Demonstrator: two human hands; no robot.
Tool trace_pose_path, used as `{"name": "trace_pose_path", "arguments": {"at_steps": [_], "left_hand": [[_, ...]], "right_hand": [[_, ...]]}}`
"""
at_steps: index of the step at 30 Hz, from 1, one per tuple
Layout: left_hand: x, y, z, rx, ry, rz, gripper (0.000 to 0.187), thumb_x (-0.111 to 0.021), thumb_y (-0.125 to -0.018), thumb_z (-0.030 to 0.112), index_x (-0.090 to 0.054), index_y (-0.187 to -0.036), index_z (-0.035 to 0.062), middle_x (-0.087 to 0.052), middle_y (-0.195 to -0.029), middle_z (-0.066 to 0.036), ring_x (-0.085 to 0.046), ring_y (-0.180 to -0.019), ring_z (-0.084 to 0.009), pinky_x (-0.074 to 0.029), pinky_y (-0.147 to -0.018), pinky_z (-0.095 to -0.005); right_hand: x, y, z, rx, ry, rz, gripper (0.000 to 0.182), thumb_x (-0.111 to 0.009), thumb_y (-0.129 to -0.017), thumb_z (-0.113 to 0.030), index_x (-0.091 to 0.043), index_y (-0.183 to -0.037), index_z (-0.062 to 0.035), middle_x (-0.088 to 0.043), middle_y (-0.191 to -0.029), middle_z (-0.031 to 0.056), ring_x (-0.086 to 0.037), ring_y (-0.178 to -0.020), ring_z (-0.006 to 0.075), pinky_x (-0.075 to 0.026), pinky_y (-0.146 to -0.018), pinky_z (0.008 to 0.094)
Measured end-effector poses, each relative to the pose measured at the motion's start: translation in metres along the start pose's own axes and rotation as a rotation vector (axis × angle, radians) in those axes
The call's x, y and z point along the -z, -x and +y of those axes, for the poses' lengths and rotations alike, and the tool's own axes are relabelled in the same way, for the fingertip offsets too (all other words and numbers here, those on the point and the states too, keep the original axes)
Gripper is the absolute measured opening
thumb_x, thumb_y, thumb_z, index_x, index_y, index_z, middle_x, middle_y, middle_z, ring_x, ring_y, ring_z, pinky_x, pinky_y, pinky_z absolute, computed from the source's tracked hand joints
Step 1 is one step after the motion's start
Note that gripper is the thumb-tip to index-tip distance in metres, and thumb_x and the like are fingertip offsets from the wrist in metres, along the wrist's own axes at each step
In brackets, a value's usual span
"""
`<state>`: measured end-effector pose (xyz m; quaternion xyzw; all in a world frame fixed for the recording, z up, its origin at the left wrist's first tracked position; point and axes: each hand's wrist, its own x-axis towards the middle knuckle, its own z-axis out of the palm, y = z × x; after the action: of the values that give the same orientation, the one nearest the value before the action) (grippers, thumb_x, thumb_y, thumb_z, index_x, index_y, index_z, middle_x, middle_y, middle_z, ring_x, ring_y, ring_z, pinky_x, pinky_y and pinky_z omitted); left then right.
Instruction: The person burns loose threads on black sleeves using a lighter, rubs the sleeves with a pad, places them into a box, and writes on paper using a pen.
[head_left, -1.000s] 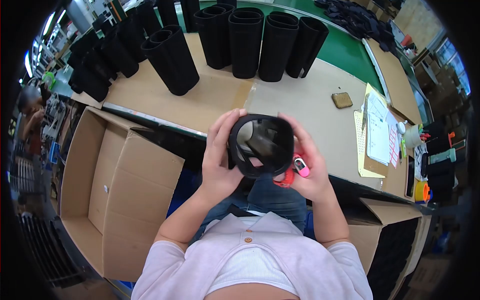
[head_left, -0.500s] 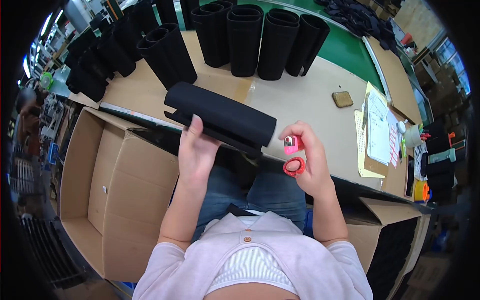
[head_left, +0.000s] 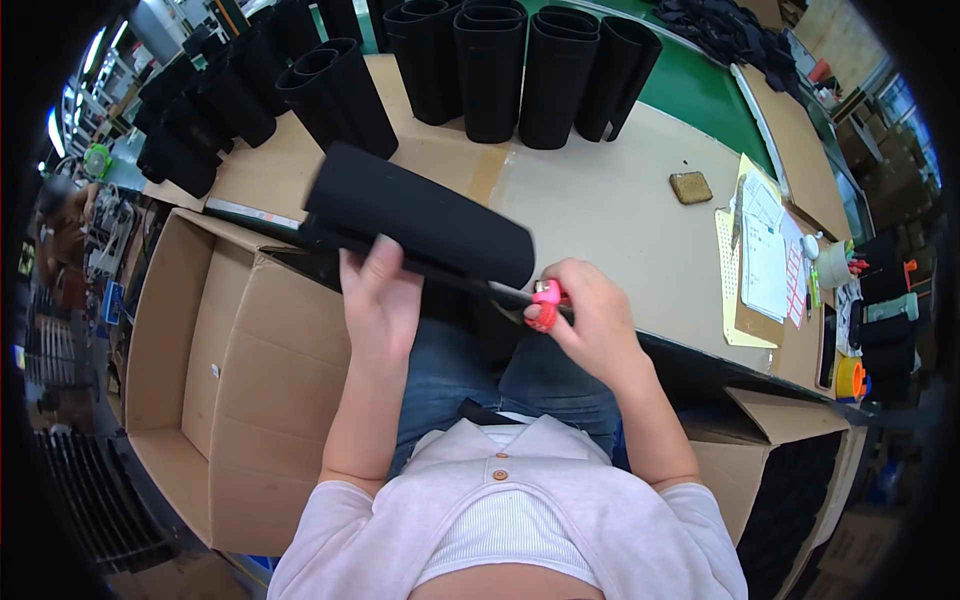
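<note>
A rolled black fabric sleeve (head_left: 420, 215) lies tilted in the air above my lap, its right end lower than its left. My left hand (head_left: 382, 300) grips its lower edge, thumb on the near side; the other fingers are partly hidden. In my right hand (head_left: 595, 310) is a pair of scissors (head_left: 545, 300) with pink and red handles, my thumb through the red loop. Their pale blade points left and meets the lower right end of the sleeve. Whether the blades are parted I cannot make out.
Several black rolls (head_left: 490, 80) stand upright along the table's far side, with more at the left. A brown block (head_left: 690, 187) and papers (head_left: 765, 265) lie to the right. Open cardboard boxes (head_left: 280, 400) flank my legs. A person (head_left: 65, 225) is at the far left.
My right hand has moved left and brought the scissors to the sleeve's lower right end. The sleeve has shifted slightly left, and my left hand has changed its hold on it.
</note>
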<state>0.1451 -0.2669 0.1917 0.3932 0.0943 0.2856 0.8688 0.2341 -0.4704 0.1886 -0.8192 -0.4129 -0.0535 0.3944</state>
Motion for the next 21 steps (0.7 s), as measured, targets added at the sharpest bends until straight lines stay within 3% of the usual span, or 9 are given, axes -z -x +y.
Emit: {"name": "trace_pose_path", "arguments": {"at_steps": [2, 6, 9, 11, 16, 21], "left_hand": [[-0.002, 0.001, 0.000, -0.089, -0.152, -0.043, 0.060, -0.073, -0.080, 0.013, -0.046, -0.131, -0.0002, -0.047, -0.134, -0.017, -0.045, -0.122, -0.0311, -0.033, -0.104, -0.0440], [-0.034, 0.002, 0.007, -0.780, -1.157, -0.488, 0.073, -0.072, -0.062, -0.006, -0.052, -0.131, 0.0059, -0.049, -0.126, -0.012, -0.043, -0.115, -0.0295, -0.035, -0.100, -0.0401], [-0.041, 0.008, 0.016, -0.624, -1.067, -0.530, 0.080, -0.071, -0.058, -0.003, -0.052, -0.135, 0.0091, -0.047, -0.126, -0.011, -0.041, -0.113, -0.0288, -0.036, -0.098, -0.0385], [-0.041, 0.009, 0.023, -0.490, -1.099, -0.576, 0.078, -0.070, -0.062, 0.001, -0.051, -0.137, 0.0088, -0.048, -0.128, -0.012, -0.042, -0.114, -0.0294, -0.036, -0.099, -0.0383], [-0.040, 0.008, 0.031, -0.390, -1.066, -0.665, 0.073, -0.069, -0.066, 0.008, -0.050, -0.137, 0.0072, -0.051, -0.128, -0.013, -0.045, -0.112, -0.0296, -0.037, -0.098, -0.0379], [-0.039, 0.003, 0.039, -0.367, -1.102, -0.755, 0.069, -0.066, -0.070, 0.010, -0.050, -0.136, 0.0046, -0.055, -0.129, -0.015, -0.051, -0.109, -0.0302, -0.039, -0.096, -0.0369]], "right_hand": [[0.010, 0.000, 0.001, -0.057, 0.058, 0.002, 0.028, -0.069, -0.079, -0.031, -0.057, -0.090, -0.0082, -0.058, -0.082, 0.0041, -0.050, -0.069, 0.0200, -0.041, -0.062, 0.0288], [0.039, -0.008, -0.006, 0.070, 0.031, 0.112, 0.030, -0.068, -0.080, -0.034, -0.058, -0.090, -0.0090, -0.056, -0.082, 0.0039, -0.049, -0.069, 0.0202, -0.041, -0.064, 0.0300], [0.057, -0.017, -0.011, 0.191, 0.095, 0.103, 0.031, -0.068, -0.079, -0.036, -0.057, -0.090, -0.0094, -0.055, -0.083, 0.0040, -0.048, -0.069, 0.0198, -0.040, -0.064, 0.0303], [0.065, -0.022, -0.013, 0.310, 0.154, 0.092, 0.032, -0.067, -0.079, -0.038, -0.057, -0.089, -0.0099, -0.054, -0.083, 0.0040, -0.047, -0.069, 0.0195, -0.040, -0.063, 0.0306], [0.075, -0.038, -0.017, 0.572, 0.397, 0.023, 0.031, -0.065, -0.077, -0.039, -0.054, -0.083, -0.0110, -0.051, -0.081, 0.0037, -0.046, -0.068, 0.0189, -0.038, -0.062, 0.0303], [0.082, -0.051, -0.007, 0.686, 0.604, -0.082, 0.031, -0.066, -0.073, -0.038, -0.051, -0.081, -0.0121, -0.049, -0.079, 0.0029, -0.046, -0.069, 0.0184, -0.038, -0.062, 0.0295]]}}
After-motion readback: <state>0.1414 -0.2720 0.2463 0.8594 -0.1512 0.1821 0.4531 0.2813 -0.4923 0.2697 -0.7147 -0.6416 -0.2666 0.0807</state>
